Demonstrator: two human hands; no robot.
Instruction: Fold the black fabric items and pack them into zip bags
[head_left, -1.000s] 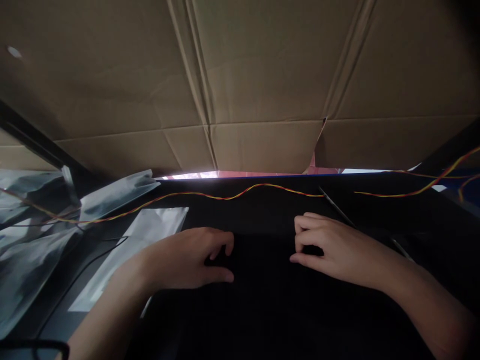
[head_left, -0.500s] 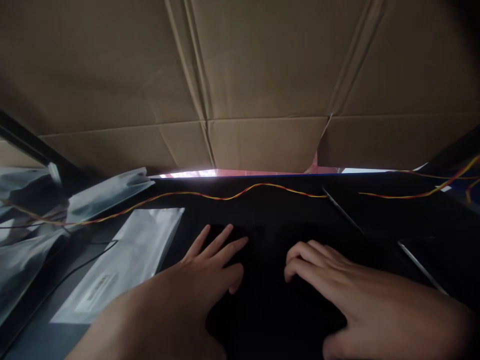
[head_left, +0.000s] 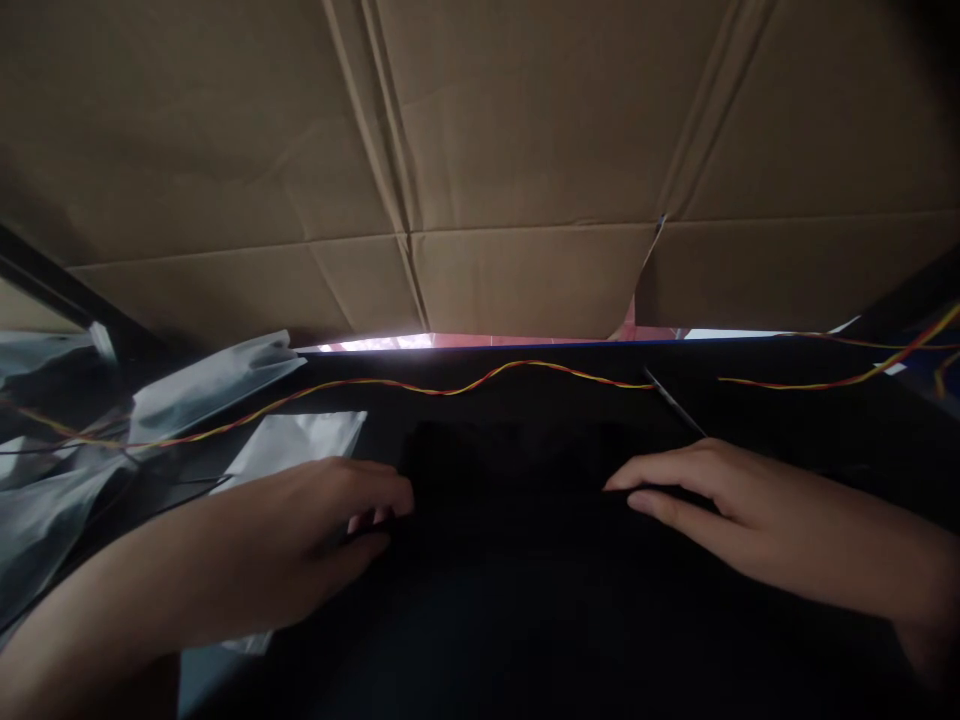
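Note:
A flat black panel (head_left: 510,570), hard to tell from the dark surface behind it, spans the space between my hands; its exact kind is lost in the gloom. At its left edge my left hand (head_left: 330,530) has its fingers curled over and the thumb beneath. My right hand (head_left: 720,510) pinches the right edge between thumb and fingers. Under my left forearm lies a translucent plastic bag (head_left: 292,440), partly covered. Just beyond the right fingers a thin dark slab with a pale edge (head_left: 675,402) rests on the surface.
A twisted red-and-yellow wire (head_left: 420,388) runs across the back of the black surface. More plastic bags (head_left: 210,390) are heaped at the left with a thin black cable. A large cardboard sheet (head_left: 525,150) rises behind. Another wire stretch (head_left: 825,385) lies at right.
Both hands have moved apart, from lying spread over the dark surface to gripping the panel's two sides. The panel's upper edge now shows between them. My left arm covers more of the bag.

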